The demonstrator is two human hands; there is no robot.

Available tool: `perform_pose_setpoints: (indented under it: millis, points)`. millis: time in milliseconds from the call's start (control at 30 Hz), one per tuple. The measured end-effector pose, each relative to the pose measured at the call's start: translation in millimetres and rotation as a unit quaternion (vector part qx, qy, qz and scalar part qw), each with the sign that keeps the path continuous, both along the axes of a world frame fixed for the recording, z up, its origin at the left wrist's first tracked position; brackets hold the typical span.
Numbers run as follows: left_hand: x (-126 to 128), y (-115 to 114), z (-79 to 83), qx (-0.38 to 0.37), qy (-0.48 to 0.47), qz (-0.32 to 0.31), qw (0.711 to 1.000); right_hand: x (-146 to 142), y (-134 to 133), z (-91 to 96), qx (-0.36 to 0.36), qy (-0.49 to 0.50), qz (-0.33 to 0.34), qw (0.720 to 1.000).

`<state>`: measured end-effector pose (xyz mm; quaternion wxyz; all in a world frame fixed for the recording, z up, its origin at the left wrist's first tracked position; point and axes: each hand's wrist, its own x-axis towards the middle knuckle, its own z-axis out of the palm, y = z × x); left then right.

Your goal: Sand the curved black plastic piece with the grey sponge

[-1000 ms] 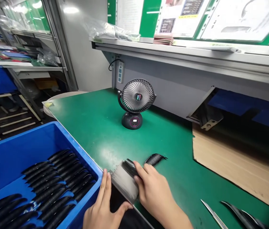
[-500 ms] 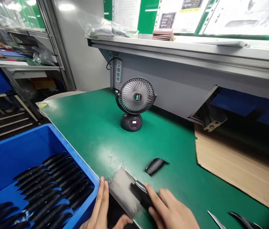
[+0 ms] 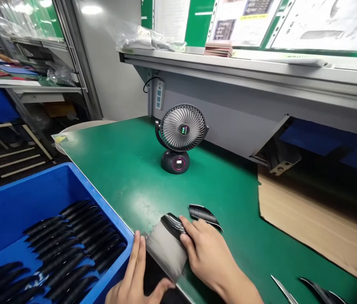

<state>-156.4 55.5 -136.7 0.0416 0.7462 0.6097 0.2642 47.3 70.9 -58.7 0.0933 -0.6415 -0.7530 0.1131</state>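
Note:
My right hand (image 3: 205, 253) grips a glossy, curved black plastic piece (image 3: 172, 223), which lies against the far part of a dusty grey sheet (image 3: 166, 251) that looks like sandpaper. The sheet rests at the near edge of the green table. My left hand (image 3: 136, 270) has two fingers stretched along the sheet's left corner and the thumb spread toward its near corner; nothing is held in it. Just beyond my right hand lies another curved black piece (image 3: 205, 214), partly covered by the hand.
A blue bin (image 3: 83, 177) with rows of curved black pieces (image 3: 71, 240) stands at the left. On the green table (image 3: 118, 156) are a small fan (image 3: 183, 128), a pointed metal blade (image 3: 281, 287) and more black pieces (image 3: 319, 291). Cardboard (image 3: 308, 228) lies at right.
My right hand has pushed the black piece up and left, to the far end of the grey sheet. My left hand stays at the sheet's edge.

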Motion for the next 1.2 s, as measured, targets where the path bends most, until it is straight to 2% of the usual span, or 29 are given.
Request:
perform_pose_setpoints:
  millis: [367,500,600,733,833,1033,1200]
  points:
    - [-1,0,3.9,-0.004,-0.017,-0.011,1.000,-6,-3,7.5,0.016,-0.023,0.025,0.999]
    - [0,0,2.2,0.001,-0.013,-0.010,1.000,1,-13,4.3,0.024,-0.017,-0.008,1.000]
    - [1,-2,1.9,0.007,0.000,-0.010,1.000,1,-19,0.5,0.012,0.014,-0.005,1.000]
    - [1,-4,3.5,0.005,-0.002,-0.008,1.000,-14,-9,-0.4,0.036,0.008,-0.026,0.999]
    - [2,-4,4.8,-0.001,0.020,0.000,1.000,-22,-5,0.8,0.042,0.003,-0.018,0.999]
    - [0,-4,5.2,-0.022,-0.004,-0.007,1.000,-22,-11,-3.0,0.059,0.000,-0.031,0.998]
    - [1,-4,4.8,-0.015,0.017,-0.014,1.000,-22,-13,-5.6,0.061,0.004,-0.019,0.998]
